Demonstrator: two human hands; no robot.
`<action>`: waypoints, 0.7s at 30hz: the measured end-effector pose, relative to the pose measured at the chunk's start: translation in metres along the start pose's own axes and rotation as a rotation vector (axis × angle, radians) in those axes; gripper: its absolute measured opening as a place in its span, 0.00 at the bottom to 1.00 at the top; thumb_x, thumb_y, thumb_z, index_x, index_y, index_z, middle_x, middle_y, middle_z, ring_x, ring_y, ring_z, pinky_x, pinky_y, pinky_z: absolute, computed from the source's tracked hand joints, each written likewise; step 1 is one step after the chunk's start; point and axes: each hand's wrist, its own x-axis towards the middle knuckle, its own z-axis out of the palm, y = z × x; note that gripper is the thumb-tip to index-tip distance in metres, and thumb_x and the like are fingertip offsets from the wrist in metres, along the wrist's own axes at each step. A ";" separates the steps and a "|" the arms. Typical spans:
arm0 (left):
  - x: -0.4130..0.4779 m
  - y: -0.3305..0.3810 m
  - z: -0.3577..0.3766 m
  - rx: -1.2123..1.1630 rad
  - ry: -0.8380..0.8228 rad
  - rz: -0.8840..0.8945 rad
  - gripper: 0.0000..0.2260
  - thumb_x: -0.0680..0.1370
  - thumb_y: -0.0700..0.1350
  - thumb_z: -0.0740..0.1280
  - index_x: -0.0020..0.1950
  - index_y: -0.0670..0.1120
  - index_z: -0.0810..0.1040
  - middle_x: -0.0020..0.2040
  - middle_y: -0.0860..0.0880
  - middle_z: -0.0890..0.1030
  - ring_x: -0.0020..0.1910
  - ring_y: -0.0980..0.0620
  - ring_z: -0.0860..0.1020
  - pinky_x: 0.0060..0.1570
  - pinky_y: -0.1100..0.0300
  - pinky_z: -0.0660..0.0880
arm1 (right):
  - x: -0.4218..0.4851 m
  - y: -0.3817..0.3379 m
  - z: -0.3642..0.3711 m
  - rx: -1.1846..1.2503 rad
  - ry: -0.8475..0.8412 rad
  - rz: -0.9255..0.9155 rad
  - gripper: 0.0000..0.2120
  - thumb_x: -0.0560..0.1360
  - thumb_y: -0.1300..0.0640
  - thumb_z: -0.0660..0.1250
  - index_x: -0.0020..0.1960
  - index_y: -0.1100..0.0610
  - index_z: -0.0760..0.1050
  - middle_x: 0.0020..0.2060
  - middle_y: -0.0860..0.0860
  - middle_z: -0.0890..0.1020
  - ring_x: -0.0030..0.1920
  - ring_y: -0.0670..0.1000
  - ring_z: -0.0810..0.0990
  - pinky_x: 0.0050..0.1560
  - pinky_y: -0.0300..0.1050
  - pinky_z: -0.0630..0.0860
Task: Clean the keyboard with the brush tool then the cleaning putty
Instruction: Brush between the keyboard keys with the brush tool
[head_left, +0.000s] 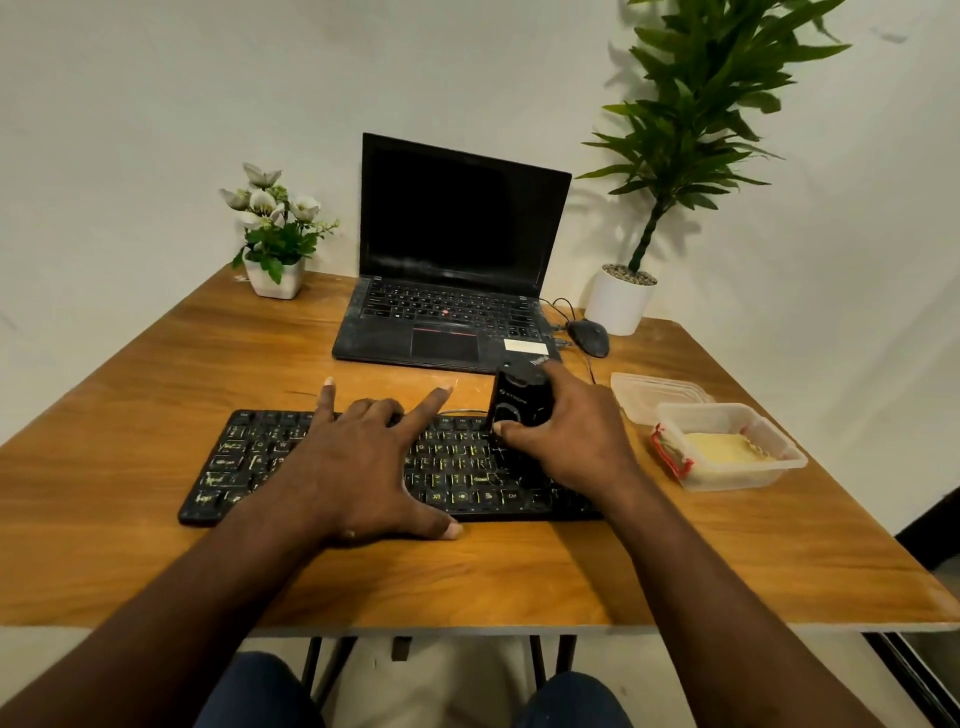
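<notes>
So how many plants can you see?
2. One flowering plant stands left of the laptop, and one tall leafy plant stands to its right. None seems hidden.

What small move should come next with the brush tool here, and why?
Probably a short sweep of the brush tool across the right-side keys. The right hand grips it upright on the right part of the keyboard. The left hand lies spread flat on the middle keys, pale specks show between keys, and the putty sits untouched.
</notes>
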 end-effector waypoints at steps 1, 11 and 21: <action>-0.001 -0.003 -0.001 -0.010 -0.016 0.004 0.59 0.58 0.89 0.51 0.75 0.65 0.22 0.83 0.46 0.58 0.82 0.44 0.57 0.77 0.31 0.36 | 0.002 -0.001 -0.003 0.016 0.010 0.010 0.33 0.69 0.50 0.82 0.70 0.49 0.73 0.60 0.49 0.84 0.57 0.51 0.84 0.53 0.45 0.83; -0.058 -0.096 0.000 -0.271 0.005 -0.086 0.61 0.54 0.88 0.59 0.77 0.71 0.29 0.84 0.53 0.49 0.82 0.47 0.51 0.80 0.43 0.38 | -0.003 0.004 -0.003 -0.137 0.106 0.034 0.30 0.70 0.48 0.81 0.68 0.49 0.74 0.56 0.50 0.86 0.53 0.51 0.85 0.49 0.41 0.81; -0.069 -0.082 0.004 -0.306 0.211 -0.028 0.57 0.58 0.85 0.65 0.81 0.69 0.48 0.79 0.64 0.56 0.76 0.60 0.52 0.71 0.47 0.68 | -0.008 -0.001 0.016 -0.007 0.160 0.072 0.31 0.70 0.48 0.81 0.69 0.49 0.73 0.59 0.50 0.84 0.54 0.51 0.85 0.46 0.42 0.83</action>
